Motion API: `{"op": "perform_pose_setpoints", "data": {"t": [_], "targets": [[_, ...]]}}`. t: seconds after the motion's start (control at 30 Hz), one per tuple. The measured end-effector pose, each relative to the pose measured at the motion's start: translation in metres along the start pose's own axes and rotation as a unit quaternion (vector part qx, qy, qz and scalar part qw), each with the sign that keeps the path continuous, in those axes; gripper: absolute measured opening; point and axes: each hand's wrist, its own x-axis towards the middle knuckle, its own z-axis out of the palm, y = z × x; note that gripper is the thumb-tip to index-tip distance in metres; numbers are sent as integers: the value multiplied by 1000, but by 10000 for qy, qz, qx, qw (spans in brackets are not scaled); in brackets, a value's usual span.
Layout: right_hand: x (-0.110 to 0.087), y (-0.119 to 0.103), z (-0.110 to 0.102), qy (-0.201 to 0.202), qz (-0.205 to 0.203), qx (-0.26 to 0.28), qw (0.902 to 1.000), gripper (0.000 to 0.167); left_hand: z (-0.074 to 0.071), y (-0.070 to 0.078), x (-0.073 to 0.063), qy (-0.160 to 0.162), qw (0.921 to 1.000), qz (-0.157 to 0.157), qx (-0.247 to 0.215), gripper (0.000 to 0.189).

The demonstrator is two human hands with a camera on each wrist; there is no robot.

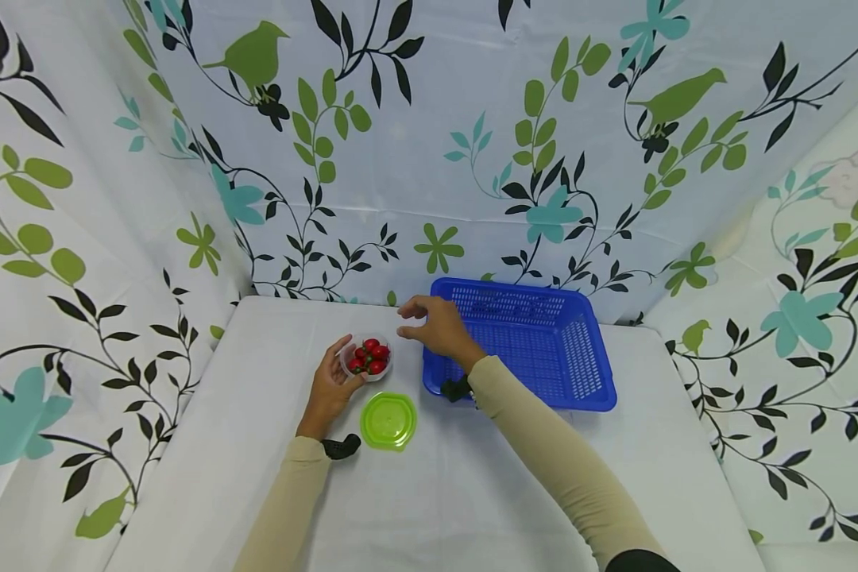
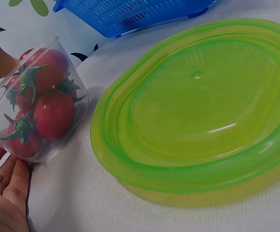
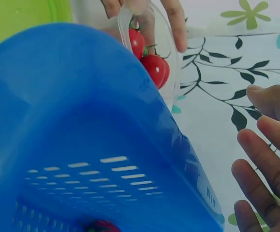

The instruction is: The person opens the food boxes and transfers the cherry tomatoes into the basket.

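The lid [image 1: 388,422], nearest you, lies on the surface [image 1: 429,508], just beside the tub [image 2: 80,104]. Your left hand [image 1: 331,391] holds the tub, tomatoes [image 1: 369,356] inside; your right hand [image 1: 438,324], fingers and thumb parted, hangs over the left rim of the basket [image 1: 600,349].

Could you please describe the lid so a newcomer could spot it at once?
On the white table, find the blue basket. Left of it in the head view, below the tub of tomatoes, lies the lid: the table's only green thing.
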Motion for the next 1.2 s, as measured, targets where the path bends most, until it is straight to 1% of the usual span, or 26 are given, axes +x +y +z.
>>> {"op": "perform_pose_setpoints", "data": {"t": [0.17,0.57,0.87,1.0,1.2], "targets": [[0,-2,5,-49,104,-28,9999,29,0,-1,0,-1,10000,-80,-49,85],[1,-7,16,-146,144,-242,9995,32,-1,1,-1,-32,9999,-73,-115,85],[0,-12,22,-225,165,-346,9990,33,0,1,0,-19,10000,-34,-59,84],[0,-14,25,-274,146,-369,9988,33,-1,0,0,-15,9999,13,-102,84],[1,-15,29,-346,-3,-615,9975,31,-1,0,0,2,9999,12,-134,85]]}}
